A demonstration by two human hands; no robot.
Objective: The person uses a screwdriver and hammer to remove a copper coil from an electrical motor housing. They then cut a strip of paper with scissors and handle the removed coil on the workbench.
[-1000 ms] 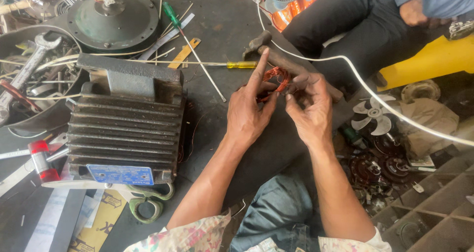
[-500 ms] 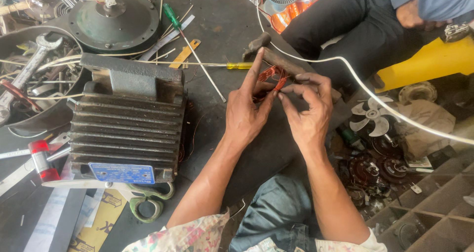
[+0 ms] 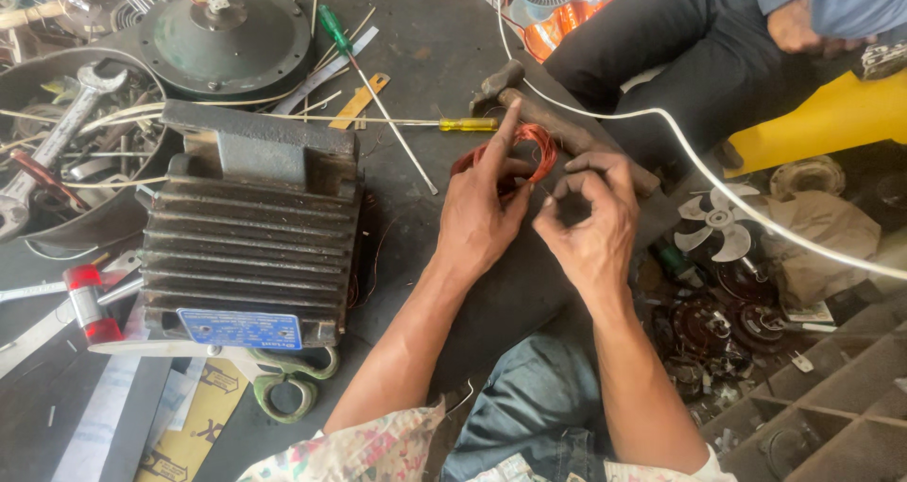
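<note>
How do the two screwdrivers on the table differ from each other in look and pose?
The green-handled screwdriver lies diagonally, its long shaft pointing down-right toward the hands. The yellow-handled screwdriver lies almost level, with its thin shaft running left. The yellow handle is beside the left hand; the green handle is farther away. Both lie flat on the dark table, untouched.

ribbed motor housing (image 3: 250, 246) | hammer (image 3: 557, 128) (beside yellow-handled screwdriver (image 3: 468, 124)) | white fan blade (image 3: 715, 225)
</note>
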